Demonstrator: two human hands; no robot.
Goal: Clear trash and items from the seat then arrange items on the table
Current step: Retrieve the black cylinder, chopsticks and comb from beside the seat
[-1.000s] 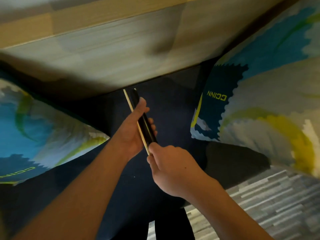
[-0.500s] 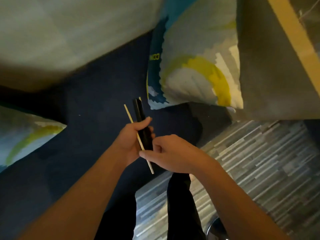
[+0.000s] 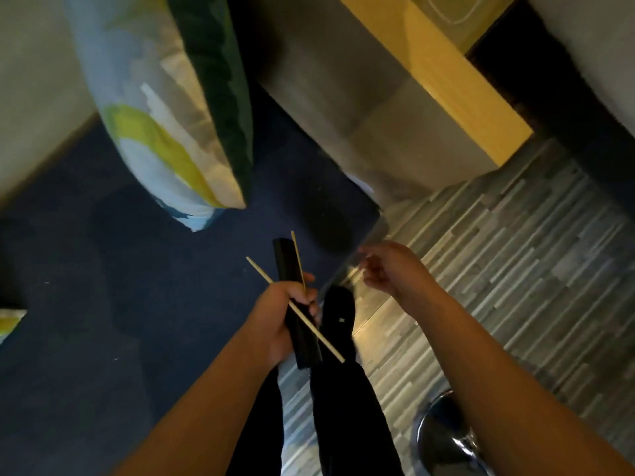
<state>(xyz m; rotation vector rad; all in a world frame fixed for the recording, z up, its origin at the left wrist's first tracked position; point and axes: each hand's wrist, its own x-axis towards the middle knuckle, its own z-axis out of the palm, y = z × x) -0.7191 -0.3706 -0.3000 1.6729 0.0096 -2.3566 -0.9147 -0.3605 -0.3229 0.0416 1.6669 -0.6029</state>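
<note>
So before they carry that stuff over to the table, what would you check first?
1. Left hand closed firmly around the flat black sleeve: ok.
2. Two thin wooden sticks lying together: not ok, they are splayed and crossed.
3. Right hand free to help: cannot tell, something clear and blurred may be pinched.
4. Dark blue seat cushion cleared nearby: ok.
5. Patterned pillow out of the way: ok.
</note>
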